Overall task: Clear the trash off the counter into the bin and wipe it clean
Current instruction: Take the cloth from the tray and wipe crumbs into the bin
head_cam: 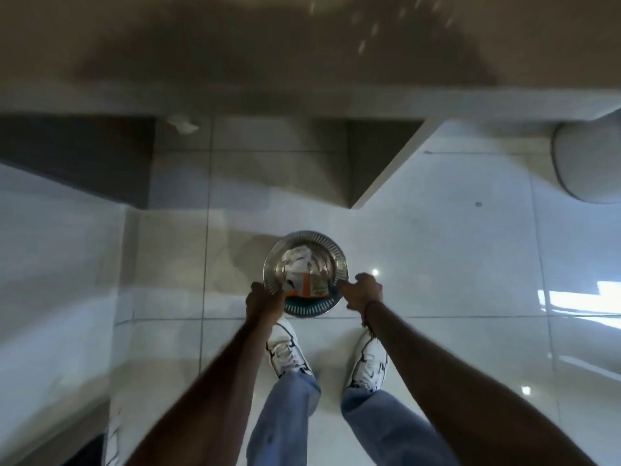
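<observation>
- Two bare arms reach down from the bottom of the frame to a round metal bin [274, 260] standing on the pale tiled floor [437, 250] just below centre.
- The left hand [263, 299] is closed on the bin's rim at its lower left; the right hand [361, 290] is closed on the rim at its lower right. A grip on opposite sides suggests the bin is being lifted or steadied.
- Inside the bin lies trash [304, 274]: crumpled white paper and an orange-and-white packet, so some rubbish appears to be in already.
- Two white sneakers [285, 348] stand just below the bin, close to its near edge.
- The counter [235, 62] spans the top of the frame, blurred; pale flecks at its upper right may be crumbs, but that is unclear.
- A crumpled white scrap [183, 124] shows just under the counter's front edge, left of centre.
- Open floor lies to the right of the bin; dark recesses under the counter sit above it, well apart from it.
</observation>
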A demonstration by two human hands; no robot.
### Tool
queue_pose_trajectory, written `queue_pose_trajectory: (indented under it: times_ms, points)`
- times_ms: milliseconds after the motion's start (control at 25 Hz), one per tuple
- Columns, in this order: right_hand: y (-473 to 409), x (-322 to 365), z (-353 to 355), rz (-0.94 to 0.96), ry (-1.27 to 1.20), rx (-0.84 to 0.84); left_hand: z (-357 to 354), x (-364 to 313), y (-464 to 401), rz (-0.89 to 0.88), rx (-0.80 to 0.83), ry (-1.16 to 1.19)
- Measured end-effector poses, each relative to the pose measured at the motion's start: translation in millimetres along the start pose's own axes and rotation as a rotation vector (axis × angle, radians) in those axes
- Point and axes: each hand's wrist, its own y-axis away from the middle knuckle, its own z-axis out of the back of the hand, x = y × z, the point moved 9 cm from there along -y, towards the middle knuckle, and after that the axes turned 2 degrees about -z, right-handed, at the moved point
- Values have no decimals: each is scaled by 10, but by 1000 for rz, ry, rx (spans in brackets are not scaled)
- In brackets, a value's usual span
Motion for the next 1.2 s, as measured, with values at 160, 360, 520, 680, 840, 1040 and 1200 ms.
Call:
queue_pose_trajectory:
  times_ms: [160,360,520,680,840,1040,1200]
  points:
    - [-271,18,-192,52,158,-47,-110,140,-265,2,17,-3]
    - [335,186,214,72,257,-50,135,158,295,32,82,8]
    - [1433,450,900,123,358,-13,769,-173,1290,-20,91,3]
    - [2486,822,1433,221,457,-13,1389,-602,2320,-86,241,19]
    - [3221,1260,1834,379,390,-160,1668,-798,2873,-93,327,148]
    - [4105,2281,2286,938,145,-440,1810,-994,3037,-2,267,200]
    - [4030,3287,2829,1040,-33,-575,1891,-1057,2982,35,178,245]
